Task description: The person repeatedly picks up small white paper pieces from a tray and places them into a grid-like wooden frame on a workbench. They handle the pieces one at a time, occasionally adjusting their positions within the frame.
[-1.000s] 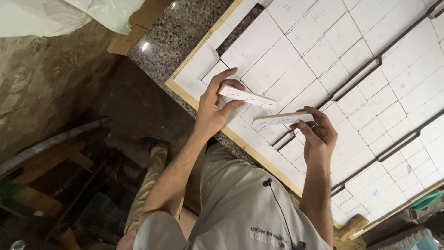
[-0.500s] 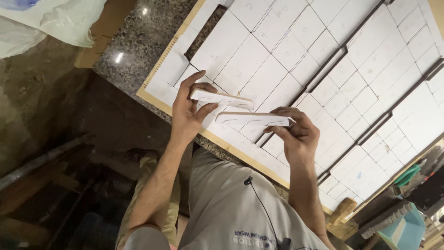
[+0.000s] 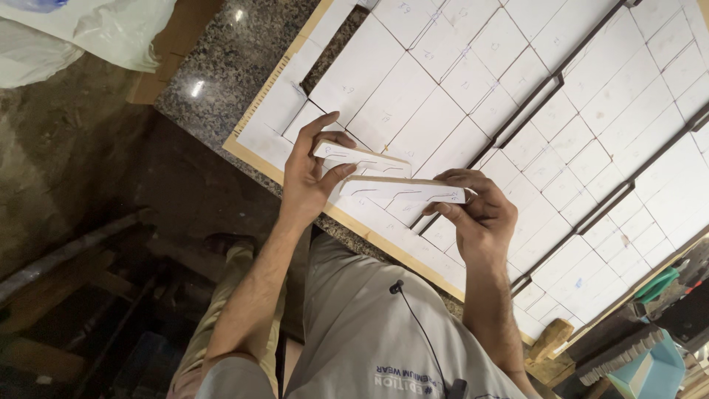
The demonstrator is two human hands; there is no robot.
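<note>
Between our two hands we hold a pair of narrow white strips above the near edge of the desk (image 3: 221, 81). Our left hand (image 3: 310, 174) has its grip closed on the upper strip (image 3: 362, 157), thumb on its near side and fingers curled over its far side, pinching the left end. From that grip the strip's long axis runs away to the right and slightly toward us, its free end pointing at our right hand (image 3: 480, 218). That hand's grip is closed on the lower strip (image 3: 405, 191), fingertips clamped about its right end; from there the strip reaches leftward until its free end lies just beside our left thumb. Both strips lie nearly parallel, the lower one overlapping the upper one's right end.

Each strip is long, thin and flat, white on its face with a tan edge, and carries a faint dark stepped line along its length.

Beyond both grips lies a board (image 3: 458, 81) covered with white rectangular tiles, with dark slots between some rows. Small pencil marks on the tiles are too faint to make out. Our fingers hide the held ends of both strips, and the board runs off the top and right edges.
</note>
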